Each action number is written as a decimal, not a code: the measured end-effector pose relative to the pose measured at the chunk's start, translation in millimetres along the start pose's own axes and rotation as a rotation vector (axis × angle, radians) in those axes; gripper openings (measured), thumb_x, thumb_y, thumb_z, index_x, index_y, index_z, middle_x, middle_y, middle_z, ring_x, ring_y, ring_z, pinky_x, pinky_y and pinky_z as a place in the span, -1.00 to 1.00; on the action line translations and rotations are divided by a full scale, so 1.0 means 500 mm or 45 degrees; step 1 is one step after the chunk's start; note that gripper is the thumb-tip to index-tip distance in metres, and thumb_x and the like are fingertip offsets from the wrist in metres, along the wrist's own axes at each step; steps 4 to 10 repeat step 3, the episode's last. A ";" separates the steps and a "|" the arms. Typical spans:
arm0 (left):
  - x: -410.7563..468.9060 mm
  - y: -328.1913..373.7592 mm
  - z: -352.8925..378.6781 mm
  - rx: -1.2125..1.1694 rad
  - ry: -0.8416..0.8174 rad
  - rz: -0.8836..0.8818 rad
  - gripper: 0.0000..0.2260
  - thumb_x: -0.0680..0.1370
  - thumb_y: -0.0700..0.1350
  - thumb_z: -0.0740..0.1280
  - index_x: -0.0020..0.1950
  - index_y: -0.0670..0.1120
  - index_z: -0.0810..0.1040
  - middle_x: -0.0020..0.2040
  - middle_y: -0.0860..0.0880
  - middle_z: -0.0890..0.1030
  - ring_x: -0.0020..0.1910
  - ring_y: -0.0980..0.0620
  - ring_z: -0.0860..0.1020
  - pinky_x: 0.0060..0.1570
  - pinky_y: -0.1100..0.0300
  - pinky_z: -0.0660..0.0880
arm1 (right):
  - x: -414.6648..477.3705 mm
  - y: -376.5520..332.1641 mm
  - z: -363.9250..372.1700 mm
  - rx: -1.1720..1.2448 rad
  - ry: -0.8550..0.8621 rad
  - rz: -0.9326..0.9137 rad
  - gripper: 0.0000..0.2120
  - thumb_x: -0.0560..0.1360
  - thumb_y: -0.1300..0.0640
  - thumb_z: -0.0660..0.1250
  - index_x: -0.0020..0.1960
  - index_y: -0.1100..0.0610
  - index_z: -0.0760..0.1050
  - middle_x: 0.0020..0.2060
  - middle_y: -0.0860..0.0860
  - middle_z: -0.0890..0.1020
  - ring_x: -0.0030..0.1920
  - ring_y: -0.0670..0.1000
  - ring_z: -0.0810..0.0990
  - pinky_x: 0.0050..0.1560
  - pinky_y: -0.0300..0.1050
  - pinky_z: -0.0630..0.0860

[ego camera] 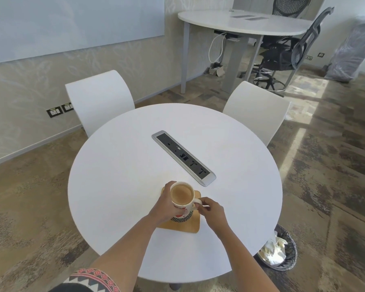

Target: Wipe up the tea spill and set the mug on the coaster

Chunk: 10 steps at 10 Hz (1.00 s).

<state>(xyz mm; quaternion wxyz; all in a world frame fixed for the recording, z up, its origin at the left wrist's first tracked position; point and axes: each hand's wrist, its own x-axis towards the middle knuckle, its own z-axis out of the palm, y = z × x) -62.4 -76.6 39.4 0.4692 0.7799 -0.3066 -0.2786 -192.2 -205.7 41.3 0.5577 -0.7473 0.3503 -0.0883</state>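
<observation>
A white mug (182, 197) with red markings, full of milky tea, sits over a round patterned coaster (183, 218) that lies on a square wooden board (191, 225) near the front of the round white table (118, 186). My left hand (167, 204) wraps around the mug's left side. My right hand (209, 209) pinches the mug's handle. Whether the mug's base touches the coaster is hidden by my hands. A faint pale stain (167, 172) shows on the tabletop just beyond the mug.
A silver power socket strip (183, 158) runs diagonally across the table's middle. Two white chairs (99, 102) (255, 110) stand at the far side. A bin with crumpled paper (277, 251) sits on the floor at the right. Another table and office chairs stand behind.
</observation>
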 end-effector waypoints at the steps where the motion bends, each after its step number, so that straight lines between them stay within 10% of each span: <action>1: 0.000 0.003 -0.003 0.023 -0.017 -0.037 -0.17 0.19 -0.09 0.57 0.32 0.11 0.17 0.28 0.00 0.35 0.30 -0.02 0.36 0.28 0.02 0.38 | -0.002 -0.005 -0.005 -0.050 -0.026 -0.024 -0.92 0.52 0.16 0.34 -0.01 0.10 0.59 -0.14 -0.03 0.64 -0.21 -0.08 0.56 -0.25 -0.46 0.42; 3: -0.006 0.029 -0.013 -0.073 -0.073 -0.160 -0.09 0.26 0.21 0.50 0.46 0.11 0.06 0.42 0.03 0.24 0.38 -0.02 0.29 0.34 -0.05 0.35 | -0.007 -0.022 -0.022 -0.041 -0.055 -0.068 -0.88 0.50 0.25 0.34 0.03 0.12 0.58 -0.07 -0.05 0.66 -0.08 -0.08 0.60 -0.17 -0.46 0.49; 10: -0.006 0.029 -0.013 -0.073 -0.073 -0.160 -0.09 0.26 0.21 0.50 0.46 0.11 0.06 0.42 0.03 0.24 0.38 -0.02 0.29 0.34 -0.05 0.35 | -0.007 -0.022 -0.022 -0.041 -0.055 -0.068 -0.88 0.50 0.25 0.34 0.03 0.12 0.58 -0.07 -0.05 0.66 -0.08 -0.08 0.60 -0.17 -0.46 0.49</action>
